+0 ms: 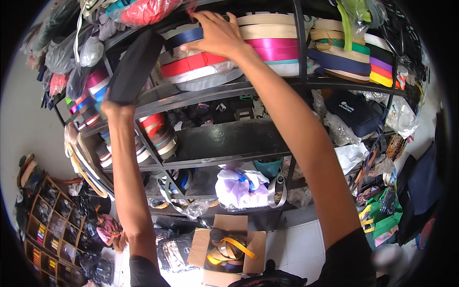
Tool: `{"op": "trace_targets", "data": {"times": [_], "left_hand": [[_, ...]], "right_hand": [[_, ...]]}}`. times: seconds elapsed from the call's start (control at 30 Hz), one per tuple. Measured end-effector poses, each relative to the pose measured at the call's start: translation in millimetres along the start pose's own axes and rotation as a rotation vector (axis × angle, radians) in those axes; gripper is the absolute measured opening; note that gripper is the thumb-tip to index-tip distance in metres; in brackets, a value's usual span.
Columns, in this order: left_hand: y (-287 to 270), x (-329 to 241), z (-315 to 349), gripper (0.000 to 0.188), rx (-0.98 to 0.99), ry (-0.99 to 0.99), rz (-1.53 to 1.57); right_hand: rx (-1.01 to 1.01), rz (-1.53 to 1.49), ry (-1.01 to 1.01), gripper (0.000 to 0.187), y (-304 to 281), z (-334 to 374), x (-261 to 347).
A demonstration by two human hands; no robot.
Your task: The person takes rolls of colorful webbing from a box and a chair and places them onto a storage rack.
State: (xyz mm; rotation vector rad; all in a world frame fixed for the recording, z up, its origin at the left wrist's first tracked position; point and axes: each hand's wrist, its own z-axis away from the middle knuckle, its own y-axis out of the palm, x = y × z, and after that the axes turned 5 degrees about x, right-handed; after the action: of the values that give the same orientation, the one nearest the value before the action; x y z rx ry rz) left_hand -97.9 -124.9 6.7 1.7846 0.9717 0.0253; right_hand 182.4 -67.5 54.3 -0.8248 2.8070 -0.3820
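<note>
My left hand (117,106) is closed round the lower end of a large black webbing roll (136,67), held up on edge in front of the shelf. My right hand (217,36) reaches up to a stack of webbing rolls on the upper shelf. Its fingers are spread over the stack, and the thumb lies by a navy webbing roll (185,37). Below that thumb are a red roll (191,64) and a grey roll (210,80). Cream rolls (267,31) and a magenta roll (272,49) stand just right of the hand.
A black shelf rack (220,138) fills the space ahead. On the floor, an open cardboard box (198,248) holds rolls and a yellow strap. A person (111,232) sits low at the left, near a wooden compartment rack (45,215). Plastic bags (91,51) hang at upper left.
</note>
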Motion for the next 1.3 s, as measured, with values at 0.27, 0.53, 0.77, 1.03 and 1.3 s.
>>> {"op": "trace_targets", "data": {"times": [0.27, 0.53, 0.77, 1.03, 1.3], "left_hand": [[34.3, 22.7, 10.9, 0.035, -0.037, -0.052, 0.032], [50.3, 13.8, 1.9, 0.034, 0.070, -0.053, -0.084], [33.5, -36.1, 79.3, 0.026, 0.629, -0.301, -0.316], [62.7, -57.7, 162.6, 0.030, 0.256, -0.401, -0.677], [51.2, -85.5, 140.3, 0.031, 0.350, -0.312, -0.686]], "right_hand": [[0.028, -0.153, -0.074, 0.061, 9.0, 6.3, -23.6], [0.001, -1.043, 0.003, 0.050, -4.3, -2.8, -5.4], [0.344, -1.434, 0.080, 0.051, -3.9, -16.7, -19.4], [0.805, -1.598, 0.161, 0.043, -19.3, 41.4, 77.4], [0.899, -1.575, 0.038, 0.049, -39.2, 48.4, 29.4]]}}
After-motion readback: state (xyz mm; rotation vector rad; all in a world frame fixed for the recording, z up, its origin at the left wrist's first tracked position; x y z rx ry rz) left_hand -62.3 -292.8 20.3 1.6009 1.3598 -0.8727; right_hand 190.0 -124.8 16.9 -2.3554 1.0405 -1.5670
